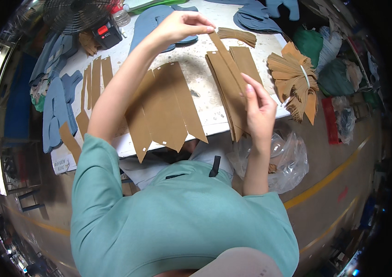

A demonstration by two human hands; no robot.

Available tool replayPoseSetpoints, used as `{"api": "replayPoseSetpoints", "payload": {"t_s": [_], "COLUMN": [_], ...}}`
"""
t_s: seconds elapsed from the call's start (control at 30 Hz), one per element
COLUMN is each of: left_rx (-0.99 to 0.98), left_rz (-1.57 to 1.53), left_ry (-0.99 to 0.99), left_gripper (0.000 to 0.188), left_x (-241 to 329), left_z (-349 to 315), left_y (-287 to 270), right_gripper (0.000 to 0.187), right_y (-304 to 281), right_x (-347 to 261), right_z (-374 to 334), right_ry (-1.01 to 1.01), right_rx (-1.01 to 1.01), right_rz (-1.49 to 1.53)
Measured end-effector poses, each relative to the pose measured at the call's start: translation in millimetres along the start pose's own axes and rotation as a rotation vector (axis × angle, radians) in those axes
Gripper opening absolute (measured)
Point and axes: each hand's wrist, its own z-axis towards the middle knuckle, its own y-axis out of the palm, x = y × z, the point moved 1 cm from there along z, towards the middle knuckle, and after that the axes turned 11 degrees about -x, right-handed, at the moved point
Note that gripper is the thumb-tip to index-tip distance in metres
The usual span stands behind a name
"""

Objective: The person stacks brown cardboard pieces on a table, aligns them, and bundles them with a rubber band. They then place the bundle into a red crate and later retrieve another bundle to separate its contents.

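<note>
My left hand (184, 28) pinches the far end of a narrow brown strip (224, 54), which looks like leather or fabric. Lower down, the thumb and fingers of my right hand (260, 104) close on the same strip, so it slants between both hands. Beneath it lies a stack of long brown panels (223, 85), whose near ends hang past the table edge. To the left, several wider brown panels (161, 108) with pointed ends lie side by side, small white marks at their ends. A short curved stack of brown strips (237, 36) rests just beyond the right-hand panels.
On the white table (200, 99) are blue-grey cut pieces (152, 23), more blue-grey stacks (257, 18), and a black device with a red button (107, 33). A tied brown bundle (297, 78) overhangs the right edge. Below hangs a clear plastic bag (290, 159). A fan (73, 14) stands far left.
</note>
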Motion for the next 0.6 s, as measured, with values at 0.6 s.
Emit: {"api": "replayPoseSetpoints", "payload": {"t_s": [0.6], "left_rx": [-0.154], "left_rz": [0.344], "left_ry": [-0.145], "left_gripper": [0.024], "left_x": [-84.4], "left_z": [69.4], "left_y": [53.0], "right_gripper": [0.020], "right_y": [-24.5], "right_x": [21.4], "right_z": [-30.8], "right_ry": [0.052], "right_rx": [0.069], "right_rz": [-0.784]}}
